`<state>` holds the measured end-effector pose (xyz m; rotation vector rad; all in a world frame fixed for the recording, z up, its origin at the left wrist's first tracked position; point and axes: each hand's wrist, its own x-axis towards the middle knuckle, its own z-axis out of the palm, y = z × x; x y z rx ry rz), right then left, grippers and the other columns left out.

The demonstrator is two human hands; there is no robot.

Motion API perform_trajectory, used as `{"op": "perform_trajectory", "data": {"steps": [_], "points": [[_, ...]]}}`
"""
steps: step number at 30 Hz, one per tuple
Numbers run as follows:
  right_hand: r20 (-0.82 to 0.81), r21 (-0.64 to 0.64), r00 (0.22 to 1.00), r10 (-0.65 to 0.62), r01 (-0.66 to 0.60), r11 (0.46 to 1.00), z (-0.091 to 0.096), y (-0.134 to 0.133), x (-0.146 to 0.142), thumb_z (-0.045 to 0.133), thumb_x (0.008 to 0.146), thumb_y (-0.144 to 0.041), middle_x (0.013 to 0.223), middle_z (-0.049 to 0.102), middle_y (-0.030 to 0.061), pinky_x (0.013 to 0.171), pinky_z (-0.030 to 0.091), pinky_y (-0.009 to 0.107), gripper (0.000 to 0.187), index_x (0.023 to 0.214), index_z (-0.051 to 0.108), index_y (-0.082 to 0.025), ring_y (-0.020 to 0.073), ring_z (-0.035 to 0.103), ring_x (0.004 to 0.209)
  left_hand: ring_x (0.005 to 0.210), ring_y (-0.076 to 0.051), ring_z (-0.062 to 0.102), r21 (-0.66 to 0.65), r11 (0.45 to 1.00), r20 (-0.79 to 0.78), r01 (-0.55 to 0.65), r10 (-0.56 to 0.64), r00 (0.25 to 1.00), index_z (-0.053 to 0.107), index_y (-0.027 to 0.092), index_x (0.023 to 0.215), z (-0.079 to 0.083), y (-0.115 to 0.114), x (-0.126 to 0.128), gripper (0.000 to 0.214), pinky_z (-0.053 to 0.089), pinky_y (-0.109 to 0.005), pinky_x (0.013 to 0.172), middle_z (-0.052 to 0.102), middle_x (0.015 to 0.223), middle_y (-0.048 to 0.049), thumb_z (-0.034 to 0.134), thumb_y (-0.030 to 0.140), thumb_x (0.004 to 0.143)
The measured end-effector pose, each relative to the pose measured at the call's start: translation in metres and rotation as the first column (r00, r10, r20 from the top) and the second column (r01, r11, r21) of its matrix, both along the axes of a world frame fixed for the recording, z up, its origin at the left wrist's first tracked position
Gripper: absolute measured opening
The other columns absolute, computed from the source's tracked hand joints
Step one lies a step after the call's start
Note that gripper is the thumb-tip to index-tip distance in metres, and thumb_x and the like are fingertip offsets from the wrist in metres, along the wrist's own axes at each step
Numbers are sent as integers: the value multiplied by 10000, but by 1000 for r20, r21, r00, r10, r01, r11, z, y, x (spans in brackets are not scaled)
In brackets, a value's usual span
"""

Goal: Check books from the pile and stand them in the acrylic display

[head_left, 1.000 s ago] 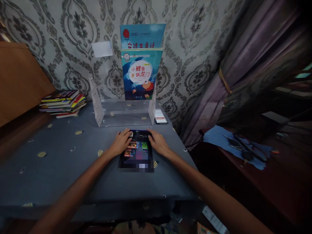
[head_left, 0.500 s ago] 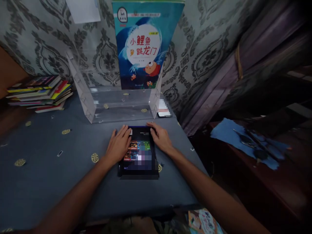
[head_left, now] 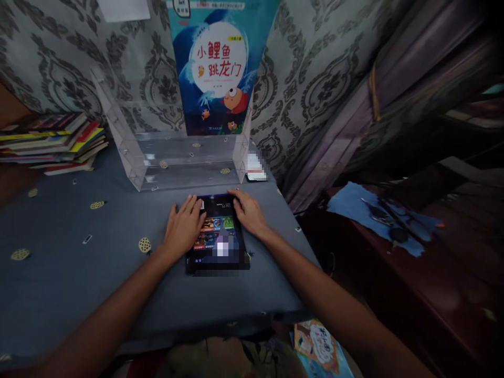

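A dark, glossy book point(head_left: 216, 206) lies flat on the table, small colourful pictures in rows across its cover. Part of its lower half is pixelated. My left hand point(head_left: 184, 223) rests palm down over its upper left edge, fingers stretched and slightly spread. At the upper right corner my right hand point(head_left: 249, 212) touches the book, its index finger reaching along the top edge and its thumb beside the cover. The right hand's other fingers are partly hidden. Behind the book stands a clear acrylic rack point(head_left: 122, 149) holding an upright blue picture book point(head_left: 220, 71).
Stacked books point(head_left: 55, 144) sit at the table's point(head_left: 118, 273) left back. A partly pixelated white item point(head_left: 255, 167) lies right of the rack. Beyond the right edge, dark tools rest on a blue cloth point(head_left: 350, 210). Another picture book point(head_left: 321, 346) is below the front edge.
The view has shifted, so everything appears a little further left and higher. Both hands keep their places at the dark book.
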<state>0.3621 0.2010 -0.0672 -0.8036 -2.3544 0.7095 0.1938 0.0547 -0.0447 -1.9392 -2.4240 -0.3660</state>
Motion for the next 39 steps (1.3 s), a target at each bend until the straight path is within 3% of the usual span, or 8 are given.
{"op": "perform_trajectory", "data": {"steps": [5, 9, 12, 15, 20, 29, 35, 39], "points": [[-4, 12, 1000, -7, 7, 1000, -3, -1, -2, 390, 952, -145, 1290, 670, 113, 1082, 458, 430, 416, 1309, 602, -162, 240, 591, 1221, 1473, -286, 379, 31, 999, -16, -24, 25, 1000, 523, 148, 1413, -3, 0, 2, 453, 309, -561, 1181, 452, 1559, -148, 340, 331, 1041], [-45, 130, 999, 6, 0, 991, 2, -10, -4, 425, 947, -127, 1283, 674, 123, 1089, 443, 480, 392, 1276, 631, -174, 269, 563, 1251, 1451, -282, 415, 73, 997, -32, -23, 25, 999, 544, 165, 1391, -5, 0, 0, 424, 336, -557, 1170, 487, 1536, -142, 367, 315, 1036], [-21, 235, 990, 139, -130, 963, 12, -22, -10, 422, 943, -93, 1287, 673, 137, 1089, 432, 509, 414, 1293, 628, -175, 273, 562, 1263, 1427, -285, 450, 97, 995, -42, -5, 9, 999, 560, 163, 1370, -6, 0, -2, 403, 371, -541, 1152, 513, 1513, -147, 397, 299, 1028], [42, 261, 958, 282, -283, 923, 16, -31, -21, 407, 957, -79, 1324, 662, 127, 1113, 422, 487, 447, 1352, 588, -185, 242, 558, 1303, 1407, -286, 475, 111, 994, -57, 13, -6, 998, 565, 166, 1356, -4, -1, -3, 384, 387, -535, 1141, 534, 1495, -143, 426, 281, 1018], [121, 230, 935, 333, -353, 907, 8, -33, -35, 418, 993, -140, 1391, 626, 129, 1169, 384, 486, 434, 1411, 532, -175, 227, 519, 1369, 1391, -293, 495, 114, 993, -86, 44, -34, 996, 581, 161, 1330, -3, -1, -3, 369, 402, -542, 1125, 550, 1477, -155, 412, 266, 1019], [116, 211, 978, 174, -195, 958, 10, -24, -19, 449, 977, -137, 1349, 656, 151, 1167, 382, 489, 393, 1339, 601, -133, 242, 597, 1285, 1380, -276, 512, 127, 991, -115, 48, -34, 993, 589, 175, 1323, -2, -1, -4, 359, 421, -511, 1118, 566, 1465, -145, 430, 279, 1020], [110, 100, 992, -59, 48, 994, 18, -6, -9, 498, 947, -128, 1118, 766, 94, 971, 519, 399, 326, 1187, 707, -197, 248, 714, 1046, 1402, -283, 484, 99, 994, -102, 49, -39, 994, 564, 161, 1359, 1, -2, -6, 389, 425, -528, 1114, 546, 1485, -140, 407, 294, 1029], [37, -3, 998, -41, 41, 999, 17, 5, -7, 507, 935, -107, 1095, 776, 73, 898, 537, 344, 314, 1146, 724, -190, 232, 726, 1007, 1393, -289, 491, 101, 993, -95, 62, -53, 994, 564, 165, 1361, 0, -1, -8, 398, 429, -533, 1108, 543, 1486, -148, 396, 304, 1028]]}}
